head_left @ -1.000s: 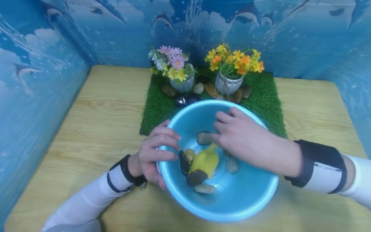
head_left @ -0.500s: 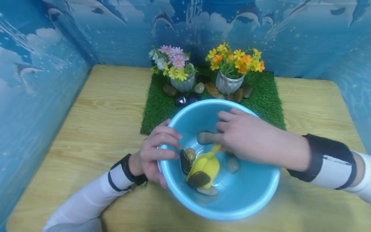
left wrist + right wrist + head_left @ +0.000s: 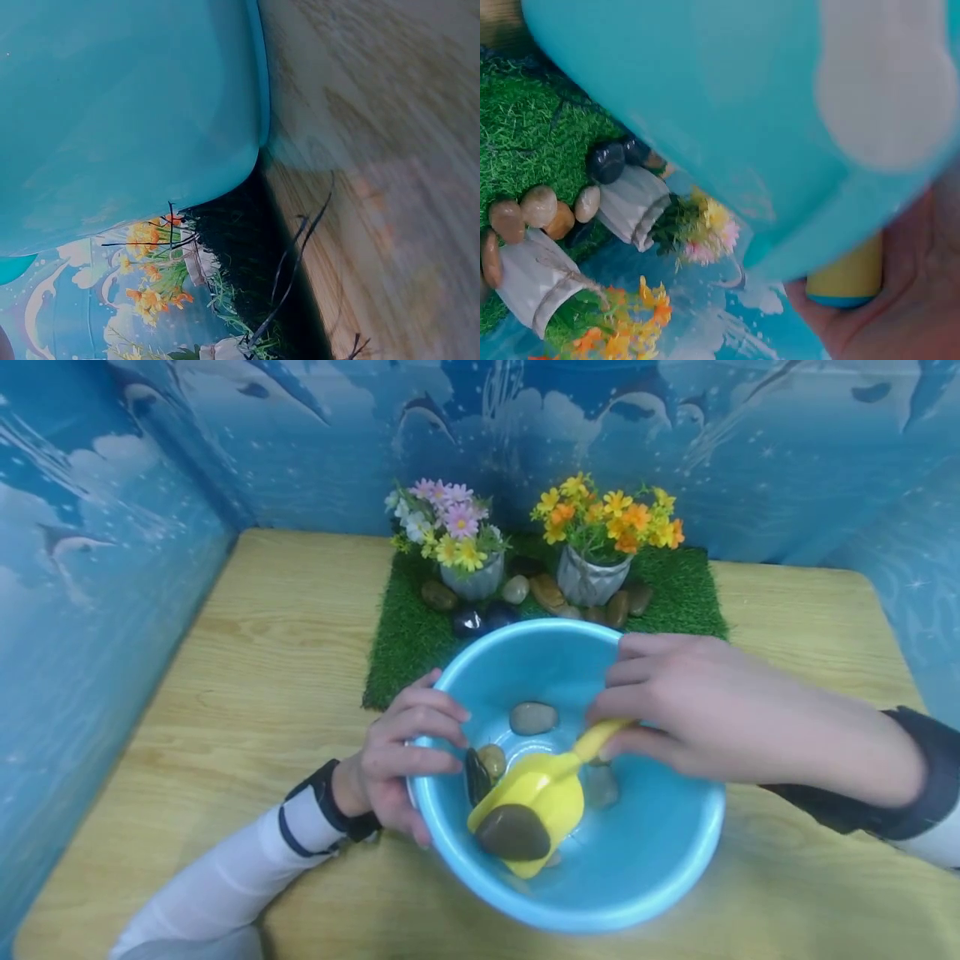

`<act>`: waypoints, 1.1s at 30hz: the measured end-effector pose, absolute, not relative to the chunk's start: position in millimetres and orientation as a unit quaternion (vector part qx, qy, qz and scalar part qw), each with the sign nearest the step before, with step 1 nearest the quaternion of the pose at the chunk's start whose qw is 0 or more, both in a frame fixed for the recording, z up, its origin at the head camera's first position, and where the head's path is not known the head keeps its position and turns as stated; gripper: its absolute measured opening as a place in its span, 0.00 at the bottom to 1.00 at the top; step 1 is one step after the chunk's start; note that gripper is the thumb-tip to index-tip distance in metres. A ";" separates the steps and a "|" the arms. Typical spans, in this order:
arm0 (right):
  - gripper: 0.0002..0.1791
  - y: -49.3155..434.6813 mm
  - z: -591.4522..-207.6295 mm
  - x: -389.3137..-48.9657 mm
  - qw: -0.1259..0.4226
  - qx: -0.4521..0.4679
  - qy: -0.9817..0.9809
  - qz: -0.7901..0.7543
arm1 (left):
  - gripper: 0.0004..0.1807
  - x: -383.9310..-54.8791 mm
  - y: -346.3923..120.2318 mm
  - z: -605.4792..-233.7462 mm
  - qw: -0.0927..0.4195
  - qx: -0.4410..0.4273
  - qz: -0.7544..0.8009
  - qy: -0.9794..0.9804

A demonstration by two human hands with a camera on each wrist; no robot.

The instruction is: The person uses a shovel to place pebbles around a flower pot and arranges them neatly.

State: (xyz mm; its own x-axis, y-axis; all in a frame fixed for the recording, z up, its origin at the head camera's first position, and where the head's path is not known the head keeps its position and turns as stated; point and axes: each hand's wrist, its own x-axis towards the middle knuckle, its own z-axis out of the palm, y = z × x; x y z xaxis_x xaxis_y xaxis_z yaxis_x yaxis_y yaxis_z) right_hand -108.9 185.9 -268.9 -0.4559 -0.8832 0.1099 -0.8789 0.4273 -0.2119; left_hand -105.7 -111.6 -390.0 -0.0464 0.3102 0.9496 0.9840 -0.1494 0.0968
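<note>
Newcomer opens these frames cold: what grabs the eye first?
Probably the big blue basin in the middle of the head view, with the left hand gripping its rim. Inside it, a bright yellow scoop carries a dark stone, its handle held by the right hand. Behind the basin, orange-and-yellow flowers and pink-and-yellow flowers stand in pots on green turf.

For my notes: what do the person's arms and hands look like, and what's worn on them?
The left hand and right hand wear no gloves. On the left: a white sleeve, grey cloth at the frame's bottom edge, and a black-and-white wristband. On the right: a broad black band; the white part beside it is cut off, so sleeve or panel is unclear.
</note>
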 end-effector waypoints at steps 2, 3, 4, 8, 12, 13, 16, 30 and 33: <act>0.11 195.7 -263.7 -109.0 0.005 -0.508 0.851 -0.131 | 0.31 -105.8 -111.4 -389.8 0.356 -0.593 -0.475 -0.545; 0.12 201.2 -260.8 -109.3 -0.001 -0.502 0.854 -0.134 | 0.31 -105.8 -111.3 -389.7 0.356 -0.592 -0.476 -0.544; 0.13 206.9 -258.2 -109.9 -0.008 -0.498 0.857 -0.134 | 0.31 -105.8 -111.3 -389.7 0.356 -0.592 -0.477 -0.543; 0.17 232.8 -249.6 -115.5 -0.043 -0.462 0.877 -0.124 | 0.31 -107.0 -111.1 -389.9 0.355 -0.593 -0.484 -0.536; 0.18 258.1 -250.1 -127.7 -0.076 -0.399 0.909 -0.092 | 0.31 -107.6 -111.6 -389.5 0.354 -0.593 -0.483 -0.538; 0.18 264.5 -251.5 -131.3 -0.081 -0.378 0.918 -0.087 | 0.31 -107.5 -111.8 -389.2 0.354 -0.593 -0.482 -0.539; 0.15 284.0 -257.0 -143.1 -0.088 -0.309 0.944 -0.080 | 0.31 -107.7 -111.9 -388.8 0.352 -0.594 -0.480 -0.541; 0.24 352.8 -297.3 -205.6 0.042 -0.088 0.994 -0.044 | 0.32 -107.5 -110.5 -389.5 0.356 -0.599 -0.476 -0.537; 0.28 356.2 -305.0 -212.3 0.056 -0.065 0.996 -0.038 | 0.32 -108.3 -110.1 -389.3 0.358 -0.600 -0.476 -0.534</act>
State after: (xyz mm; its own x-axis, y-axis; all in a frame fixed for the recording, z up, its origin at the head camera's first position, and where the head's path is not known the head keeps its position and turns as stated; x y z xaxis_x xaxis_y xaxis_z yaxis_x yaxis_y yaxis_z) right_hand -212.3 356.2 -305.0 -0.9854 -0.1332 -0.1061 -0.1247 0.9887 -0.0833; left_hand -108.3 -110.1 -389.3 -0.0229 0.2998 0.9537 0.9817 -0.1736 0.0781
